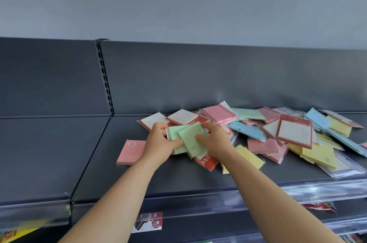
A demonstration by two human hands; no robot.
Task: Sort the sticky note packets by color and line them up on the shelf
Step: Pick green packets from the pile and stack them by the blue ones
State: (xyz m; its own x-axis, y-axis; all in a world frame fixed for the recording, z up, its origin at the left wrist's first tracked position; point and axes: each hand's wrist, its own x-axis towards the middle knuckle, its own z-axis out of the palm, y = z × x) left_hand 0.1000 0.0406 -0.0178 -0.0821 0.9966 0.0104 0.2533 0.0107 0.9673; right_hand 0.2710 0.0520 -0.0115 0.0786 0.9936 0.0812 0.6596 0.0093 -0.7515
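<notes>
Two overlapping green sticky note packets (186, 139) are held between both hands above the dark grey shelf (119, 179). My left hand (158, 143) grips their left edge with its thumb on top. My right hand (213, 139) holds their right side. A lone pink packet (131, 152) lies flat to the left of my left hand. To the right sprawls a mixed pile: pink (218, 113), blue (247, 130), yellow (318, 156), mint green (248, 113) and red-framed white packets (294, 130).
The shelf's back panel (198, 79) rises behind the pile, with a slotted upright (105, 77) at its left. A neighbouring shelf section (39, 153) lies to the left. A clear price rail (297, 191) runs along the front edge, with lower shelves below.
</notes>
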